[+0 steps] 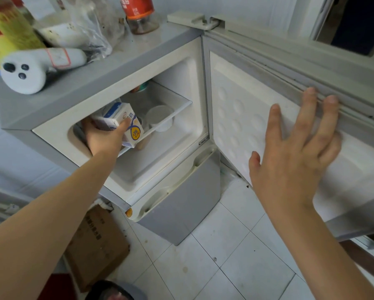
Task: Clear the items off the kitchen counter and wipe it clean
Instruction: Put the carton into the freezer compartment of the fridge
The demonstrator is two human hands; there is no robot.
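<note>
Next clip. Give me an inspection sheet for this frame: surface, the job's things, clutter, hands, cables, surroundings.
Surface: grey fridge top carries clutter; no counter in view.
Job's things: milk carton held inside the fridge's upper compartment, by the shelf; a white tub stands on that shelf.
Clutter: white gadget, plastic bag and red-labelled jar on the fridge top.
Hands: left hand grips the milk carton; right hand, fingers straight, rests on the open upper door.
Cables: nothing seen.
Surroundings: white tiled floor; cardboard box beside the fridge; lower door closed.
</note>
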